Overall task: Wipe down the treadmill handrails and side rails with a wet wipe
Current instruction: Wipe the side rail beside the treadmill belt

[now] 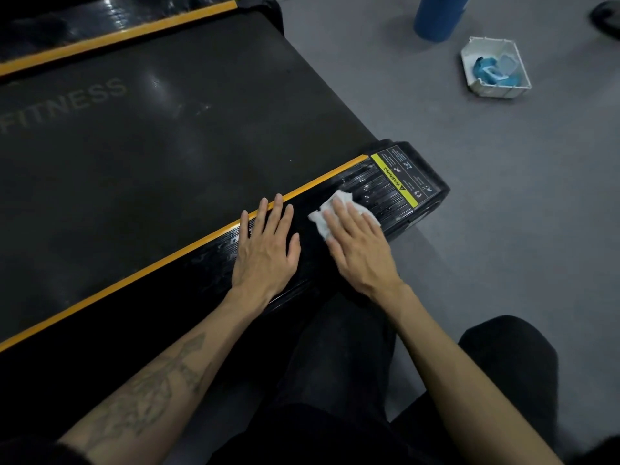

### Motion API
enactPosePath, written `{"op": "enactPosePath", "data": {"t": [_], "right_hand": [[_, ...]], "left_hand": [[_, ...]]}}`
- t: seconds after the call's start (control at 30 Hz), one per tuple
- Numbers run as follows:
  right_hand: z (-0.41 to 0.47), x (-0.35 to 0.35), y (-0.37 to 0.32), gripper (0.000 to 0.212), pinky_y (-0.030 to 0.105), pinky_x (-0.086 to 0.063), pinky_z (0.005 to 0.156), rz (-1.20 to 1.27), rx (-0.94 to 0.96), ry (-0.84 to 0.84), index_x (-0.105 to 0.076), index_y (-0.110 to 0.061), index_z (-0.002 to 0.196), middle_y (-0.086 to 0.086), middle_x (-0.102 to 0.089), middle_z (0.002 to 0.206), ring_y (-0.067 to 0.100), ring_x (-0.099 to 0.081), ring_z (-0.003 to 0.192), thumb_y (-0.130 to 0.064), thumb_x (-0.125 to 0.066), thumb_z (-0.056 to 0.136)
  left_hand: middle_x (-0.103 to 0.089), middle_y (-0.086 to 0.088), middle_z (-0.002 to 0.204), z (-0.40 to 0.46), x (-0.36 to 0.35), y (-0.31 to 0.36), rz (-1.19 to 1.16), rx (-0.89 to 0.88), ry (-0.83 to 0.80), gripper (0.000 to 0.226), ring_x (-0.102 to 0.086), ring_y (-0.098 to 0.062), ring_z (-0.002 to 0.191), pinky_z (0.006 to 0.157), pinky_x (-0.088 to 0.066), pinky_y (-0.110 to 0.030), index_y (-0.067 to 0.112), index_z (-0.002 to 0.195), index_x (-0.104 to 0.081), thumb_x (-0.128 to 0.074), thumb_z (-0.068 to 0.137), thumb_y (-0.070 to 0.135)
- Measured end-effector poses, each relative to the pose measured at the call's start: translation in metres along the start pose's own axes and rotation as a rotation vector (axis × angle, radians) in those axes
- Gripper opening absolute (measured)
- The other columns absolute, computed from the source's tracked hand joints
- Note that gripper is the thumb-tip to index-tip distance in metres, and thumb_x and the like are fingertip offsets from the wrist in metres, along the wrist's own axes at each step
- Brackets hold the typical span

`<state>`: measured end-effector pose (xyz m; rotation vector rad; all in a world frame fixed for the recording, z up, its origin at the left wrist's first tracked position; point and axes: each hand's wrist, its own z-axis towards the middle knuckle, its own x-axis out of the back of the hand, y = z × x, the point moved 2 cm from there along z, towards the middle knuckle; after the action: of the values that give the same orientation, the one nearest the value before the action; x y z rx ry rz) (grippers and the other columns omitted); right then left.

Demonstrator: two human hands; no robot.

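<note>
Head view: flat hands [312, 243] apart on side rail [214, 263], right over wet wipe [330, 214]; white tray [483, 88] and blue cylinder [436, 18] beyond.

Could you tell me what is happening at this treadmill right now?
A person is wiping the treadmill's side rail. The right hand presses a white wipe flat on the rail near the warning sticker, where it looks wet. The left hand rests flat on the rail beside it. A white tub sits on the floor.
</note>
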<state>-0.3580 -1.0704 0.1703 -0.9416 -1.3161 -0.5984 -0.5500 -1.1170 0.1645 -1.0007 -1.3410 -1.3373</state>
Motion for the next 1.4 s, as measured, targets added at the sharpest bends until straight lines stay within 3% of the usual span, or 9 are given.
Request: {"op": "enactPosePath", "data": {"t": [0.1,0.3,0.5,0.67,0.87,0.97,1.03,1.23,1.4], "right_hand": [[0.003,0.003,-0.005,0.066,0.041,-0.004,0.128,0.057,-0.156,0.033,-0.017,-0.019,0.164,0.001,-0.004,0.171,0.017,0.0,0.158,-0.049,-0.011,0.105],[-0.016,-0.002,-0.013,0.059,0.041,-0.007,0.128,0.019,0.05,-0.002,-0.019,-0.022,0.163,-0.001,-0.007,0.171,0.016,-0.003,0.158,-0.044,-0.021,0.108],[-0.01,0.0,-0.014,0.064,0.042,-0.005,0.128,0.053,-0.165,0.061,-0.021,-0.018,0.163,0.003,-0.009,0.171,0.019,-0.003,0.158,-0.046,-0.016,0.106],[-0.023,-0.003,-0.015,0.062,0.045,-0.011,0.128,0.017,0.056,-0.015,-0.021,-0.019,0.163,0.0,-0.009,0.171,0.018,-0.005,0.158,-0.045,-0.019,0.107],[-0.022,0.0,-0.009,0.065,0.042,-0.002,0.129,0.044,-0.163,0.049,-0.016,-0.018,0.164,0.002,-0.004,0.171,0.019,0.001,0.158,-0.048,-0.012,0.107],[-0.032,-0.008,-0.025,0.066,0.038,0.007,0.127,0.053,-0.065,0.002,-0.013,-0.017,0.164,0.002,0.0,0.171,0.019,0.004,0.158,-0.049,-0.015,0.106],[-0.03,-0.006,-0.015,0.063,0.041,0.004,0.128,0.025,0.003,-0.02,-0.013,-0.02,0.164,0.0,0.0,0.171,0.017,0.005,0.158,-0.046,-0.014,0.107],[-0.025,-0.002,-0.013,0.064,0.043,0.001,0.128,0.089,-0.156,0.052,-0.016,-0.018,0.164,0.001,-0.003,0.171,0.019,0.003,0.158,-0.046,-0.013,0.106],[-0.04,-0.011,-0.019,0.058,0.043,-0.002,0.128,0.082,0.026,0.029,-0.018,-0.025,0.163,-0.002,-0.008,0.171,0.017,-0.001,0.158,-0.042,-0.02,0.108]], "left_hand": [[-0.013,-0.004,0.171,-0.001,0.0,0.001,-0.001,-0.003,0.004,0.06,-0.007,-0.023,0.159,0.128,-0.007,-0.053,0.016,0.161,-0.028,-0.031,0.107,0.041],[-0.014,-0.006,0.171,-0.003,0.003,0.003,-0.007,-0.016,0.003,0.059,-0.008,-0.024,0.158,0.128,-0.007,-0.053,0.014,0.16,-0.029,-0.031,0.107,0.04],[-0.016,-0.006,0.171,-0.003,0.003,0.003,-0.01,-0.061,0.001,0.06,-0.01,-0.024,0.158,0.128,-0.01,-0.052,0.014,0.16,-0.031,-0.025,0.106,0.04],[-0.015,-0.006,0.171,-0.003,0.004,0.003,-0.024,-0.054,-0.006,0.059,-0.008,-0.023,0.158,0.128,-0.009,-0.052,0.014,0.16,-0.03,-0.029,0.107,0.038],[-0.015,-0.004,0.171,-0.002,0.003,0.004,-0.043,-0.036,-0.008,0.058,-0.007,-0.023,0.159,0.129,-0.005,-0.05,0.015,0.16,-0.031,-0.03,0.107,0.038],[-0.012,-0.004,0.171,0.0,0.004,0.008,-0.027,-0.027,-0.032,0.059,-0.004,-0.024,0.159,0.128,-0.002,-0.05,0.014,0.16,-0.03,-0.027,0.107,0.038],[-0.011,-0.004,0.171,0.001,0.004,0.01,-0.023,-0.01,-0.045,0.059,-0.003,-0.025,0.159,0.127,0.0,-0.051,0.013,0.16,-0.029,-0.026,0.107,0.038],[-0.007,-0.006,0.172,-0.001,0.0,0.016,-0.035,0.018,-0.04,0.059,0.002,-0.026,0.159,0.128,0.001,-0.052,0.011,0.16,-0.026,-0.029,0.107,0.037],[-0.008,-0.008,0.171,-0.001,-0.001,0.014,-0.019,-0.004,-0.027,0.061,0.0,-0.027,0.158,0.127,-0.001,-0.052,0.011,0.16,-0.026,-0.025,0.107,0.041]]}}
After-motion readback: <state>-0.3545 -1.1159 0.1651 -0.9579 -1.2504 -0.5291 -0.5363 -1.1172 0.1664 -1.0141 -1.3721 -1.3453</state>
